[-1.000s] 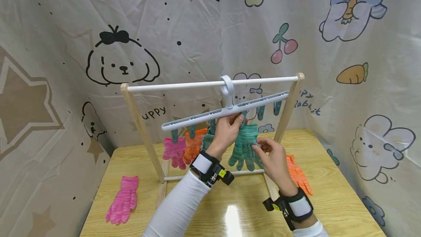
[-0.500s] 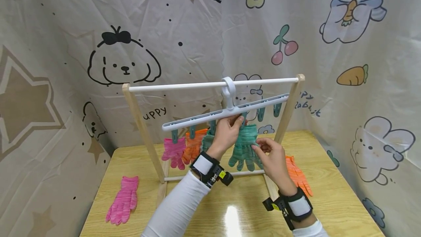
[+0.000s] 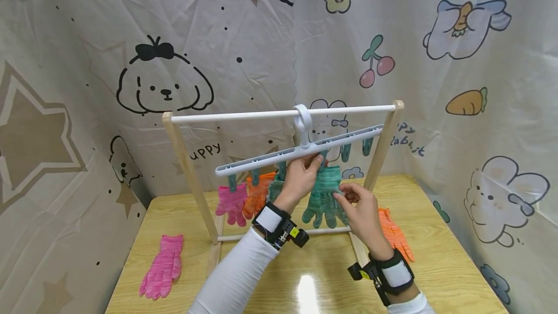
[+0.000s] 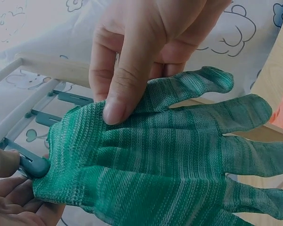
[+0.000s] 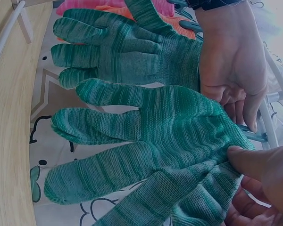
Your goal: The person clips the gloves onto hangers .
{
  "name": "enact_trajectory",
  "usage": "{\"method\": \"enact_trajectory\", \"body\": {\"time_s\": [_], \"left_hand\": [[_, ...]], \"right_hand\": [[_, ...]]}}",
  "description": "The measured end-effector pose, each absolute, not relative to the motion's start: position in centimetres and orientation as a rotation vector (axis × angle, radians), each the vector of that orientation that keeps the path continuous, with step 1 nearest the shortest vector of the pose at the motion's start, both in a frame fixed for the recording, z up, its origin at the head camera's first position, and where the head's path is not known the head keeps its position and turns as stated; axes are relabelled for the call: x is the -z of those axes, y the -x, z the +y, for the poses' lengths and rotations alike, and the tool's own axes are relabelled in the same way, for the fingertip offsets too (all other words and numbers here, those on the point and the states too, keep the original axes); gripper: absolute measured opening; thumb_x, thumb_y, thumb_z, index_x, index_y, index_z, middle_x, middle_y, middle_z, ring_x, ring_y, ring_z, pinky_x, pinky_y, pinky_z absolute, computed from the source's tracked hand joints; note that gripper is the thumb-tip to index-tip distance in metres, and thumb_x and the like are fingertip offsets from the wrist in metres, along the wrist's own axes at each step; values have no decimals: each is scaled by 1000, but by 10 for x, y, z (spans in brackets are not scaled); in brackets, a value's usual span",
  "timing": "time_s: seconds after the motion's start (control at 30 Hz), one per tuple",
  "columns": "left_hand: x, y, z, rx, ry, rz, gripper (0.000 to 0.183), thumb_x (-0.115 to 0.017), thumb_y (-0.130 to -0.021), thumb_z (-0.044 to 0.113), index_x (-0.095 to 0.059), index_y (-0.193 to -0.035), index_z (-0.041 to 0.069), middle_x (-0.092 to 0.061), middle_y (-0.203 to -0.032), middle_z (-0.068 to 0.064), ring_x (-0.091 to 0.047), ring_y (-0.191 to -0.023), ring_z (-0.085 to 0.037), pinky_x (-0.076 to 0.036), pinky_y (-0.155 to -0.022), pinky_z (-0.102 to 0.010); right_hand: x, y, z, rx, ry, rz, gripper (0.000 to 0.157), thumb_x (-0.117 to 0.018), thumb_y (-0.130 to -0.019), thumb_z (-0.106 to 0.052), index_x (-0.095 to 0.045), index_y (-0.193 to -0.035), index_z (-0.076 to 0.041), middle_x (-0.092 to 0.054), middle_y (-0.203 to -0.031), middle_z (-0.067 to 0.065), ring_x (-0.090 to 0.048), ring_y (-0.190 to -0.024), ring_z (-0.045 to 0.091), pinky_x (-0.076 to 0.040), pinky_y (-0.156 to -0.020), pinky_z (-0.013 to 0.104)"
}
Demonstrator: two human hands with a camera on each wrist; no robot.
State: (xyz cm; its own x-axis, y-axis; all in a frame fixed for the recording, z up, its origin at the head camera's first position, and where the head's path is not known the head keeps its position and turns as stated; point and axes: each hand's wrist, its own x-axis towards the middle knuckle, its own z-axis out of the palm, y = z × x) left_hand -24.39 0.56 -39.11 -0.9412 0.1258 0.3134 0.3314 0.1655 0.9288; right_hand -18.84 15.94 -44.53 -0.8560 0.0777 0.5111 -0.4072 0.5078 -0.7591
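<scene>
Green glove [image 3: 322,201] hangs beneath the hanger [image 3: 257,162], long axis near vertical, cuff [image 3: 330,174] up; right of left grip [image 3: 300,179], which pinches a clip [image 4: 35,165] at the cuff. Right grip [image 3: 361,210] pinches glove's right edge.

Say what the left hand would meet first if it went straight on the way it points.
Beyond the peg in its grip, the left hand would probably meet the white hanger bar first, just above it in the head view; exact depth is unclear.

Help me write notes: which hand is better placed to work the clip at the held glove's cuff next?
Left, probably: the left hand pinches the clip at the cuff; the right hand holds the green glove.
</scene>
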Motion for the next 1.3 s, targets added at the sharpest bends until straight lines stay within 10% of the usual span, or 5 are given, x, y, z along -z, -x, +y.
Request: {"method": "enact_trajectory", "body": {"time_s": [1.3], "left_hand": [[402, 246, -4, 1827, 526, -2267, 41, -52, -96, 28, -60, -124, 0, -61, -123, -13, -58, -113, -22, -48, -91, -32]], "right_hand": [[421, 173, 146, -1309, -221, -2304, 17, -68, -82, -4, -66, -95, 7, -63, -81, 15, -58, -69, 24, -51, -64, 30]]}}
